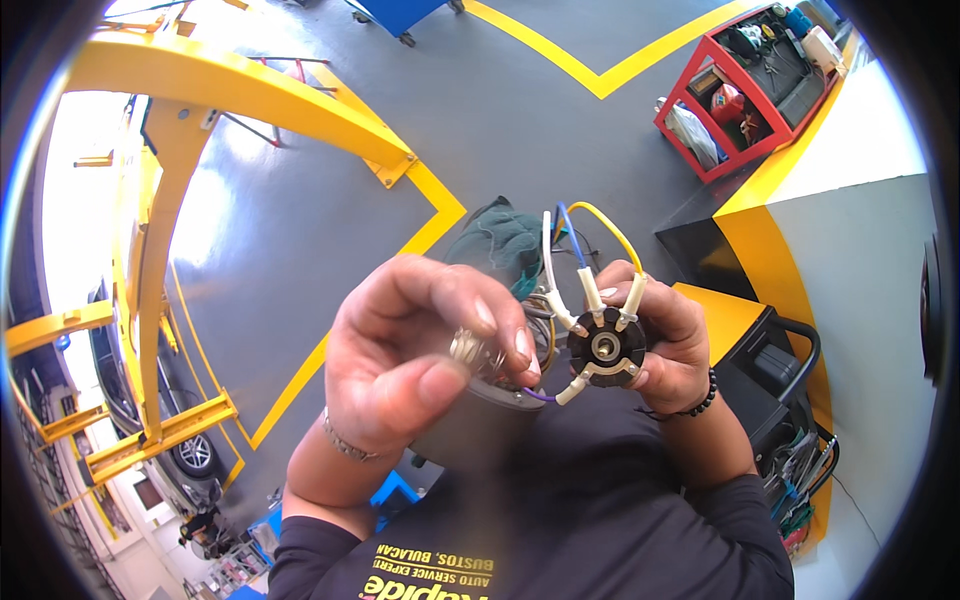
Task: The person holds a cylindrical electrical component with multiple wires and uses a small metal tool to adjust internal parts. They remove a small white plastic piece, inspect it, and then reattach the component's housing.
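Two hands occupy the middle of the frame. The left hand [400, 345], at centre left, is closed on one small metal piece [468, 347], blurred, between thumb and fingers. The right hand [680, 335], right of centre, is clamped on one round black part [585, 352], its face toward the viewer. Four pale sleeves [590, 288] ring this part, three above and one below; four wires run from them: one white [547, 245], one blue [571, 235], one yellow [617, 230], one purple [539, 396]. Each wrist bears one bracelet: silver [345, 441] at left, black beads [699, 397] at right. Beyond: one red cart [757, 100], upper right; one yellow frame [250, 80], upper left; one car wheel [195, 455], lower left.
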`<state>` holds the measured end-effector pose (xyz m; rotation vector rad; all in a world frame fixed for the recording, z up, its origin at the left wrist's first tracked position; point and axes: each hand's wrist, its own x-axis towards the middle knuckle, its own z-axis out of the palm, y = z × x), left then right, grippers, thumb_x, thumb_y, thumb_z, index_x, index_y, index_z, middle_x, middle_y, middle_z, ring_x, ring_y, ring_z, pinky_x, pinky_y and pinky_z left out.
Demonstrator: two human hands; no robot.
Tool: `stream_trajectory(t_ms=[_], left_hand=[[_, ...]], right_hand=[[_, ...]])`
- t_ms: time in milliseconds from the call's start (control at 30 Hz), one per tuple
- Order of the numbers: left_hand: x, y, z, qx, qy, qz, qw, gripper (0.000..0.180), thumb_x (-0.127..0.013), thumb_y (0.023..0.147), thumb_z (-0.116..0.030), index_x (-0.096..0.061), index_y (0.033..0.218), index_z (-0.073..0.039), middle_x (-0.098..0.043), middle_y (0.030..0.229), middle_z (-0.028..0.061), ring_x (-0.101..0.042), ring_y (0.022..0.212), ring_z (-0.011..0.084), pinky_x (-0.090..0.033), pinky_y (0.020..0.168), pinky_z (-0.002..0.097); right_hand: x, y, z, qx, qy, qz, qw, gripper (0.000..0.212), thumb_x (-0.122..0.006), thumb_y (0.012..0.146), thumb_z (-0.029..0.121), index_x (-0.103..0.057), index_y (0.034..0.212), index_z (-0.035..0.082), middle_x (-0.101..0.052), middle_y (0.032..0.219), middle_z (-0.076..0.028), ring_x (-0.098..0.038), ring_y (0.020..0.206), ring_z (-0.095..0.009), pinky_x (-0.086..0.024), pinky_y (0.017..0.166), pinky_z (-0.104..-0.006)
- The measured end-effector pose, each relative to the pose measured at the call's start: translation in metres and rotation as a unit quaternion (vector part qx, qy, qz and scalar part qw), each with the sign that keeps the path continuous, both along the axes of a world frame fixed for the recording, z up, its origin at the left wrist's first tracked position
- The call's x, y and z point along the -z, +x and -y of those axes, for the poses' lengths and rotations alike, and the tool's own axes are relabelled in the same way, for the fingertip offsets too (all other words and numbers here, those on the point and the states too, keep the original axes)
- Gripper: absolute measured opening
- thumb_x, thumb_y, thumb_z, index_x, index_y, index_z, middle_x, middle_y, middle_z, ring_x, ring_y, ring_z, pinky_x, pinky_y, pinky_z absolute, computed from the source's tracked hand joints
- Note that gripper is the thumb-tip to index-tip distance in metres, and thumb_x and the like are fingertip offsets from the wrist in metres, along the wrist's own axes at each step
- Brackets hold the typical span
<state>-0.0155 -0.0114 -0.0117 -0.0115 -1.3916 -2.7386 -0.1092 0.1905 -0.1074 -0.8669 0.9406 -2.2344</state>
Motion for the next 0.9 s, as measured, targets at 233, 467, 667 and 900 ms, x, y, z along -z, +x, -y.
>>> stream_trajectory(t_ms=[233,467,667,900], left_hand=[[-0.004,0.001,-0.011,-0.073,-0.130,0.023,0.989,0.034,-0.075,0.087,-0.020,-0.055,0.107,-0.001,-0.060,0.097,0.0171,-0.066,0.086,0.0293,-0.057,0.078,0.0356],[-0.009,-0.002,-0.016,-0.094,-0.199,0.074,0.973,0.039,-0.083,0.081,-0.027,-0.057,0.098,-0.004,-0.062,0.088,0.0136,-0.066,0.079,0.0229,-0.057,0.074,0.0324],[-0.009,-0.004,-0.016,-0.086,-0.189,0.078,0.975,0.038,-0.084,0.081,-0.026,-0.057,0.098,-0.004,-0.063,0.089,0.0146,-0.066,0.079,0.0234,-0.058,0.072,0.0320],[-0.004,-0.004,0.004,-0.002,0.028,0.094,0.995,0.031,-0.075,0.088,-0.016,-0.058,0.108,0.000,-0.062,0.099,0.0202,-0.068,0.088,0.0330,-0.061,0.073,0.0370]], right_hand=[[0.007,0.003,-0.002,-0.069,-0.050,0.113,0.990,0.052,-0.075,0.088,0.018,-0.058,0.131,-0.006,-0.058,0.123,-0.017,-0.056,0.115,-0.023,-0.043,0.100,-0.0367],[0.008,0.002,-0.004,-0.090,-0.025,0.142,0.985,0.047,-0.071,0.092,0.023,-0.059,0.128,-0.005,-0.058,0.123,-0.018,-0.054,0.117,-0.026,-0.040,0.103,-0.0388],[0.010,0.001,-0.002,-0.086,-0.026,0.142,0.986,0.047,-0.071,0.092,0.022,-0.060,0.128,-0.005,-0.058,0.124,-0.018,-0.054,0.117,-0.026,-0.041,0.103,-0.0390],[0.010,0.000,-0.003,-0.088,-0.017,0.131,0.987,0.044,-0.069,0.092,0.017,-0.059,0.128,-0.006,-0.059,0.123,-0.019,-0.056,0.116,-0.027,-0.043,0.100,-0.0389]])
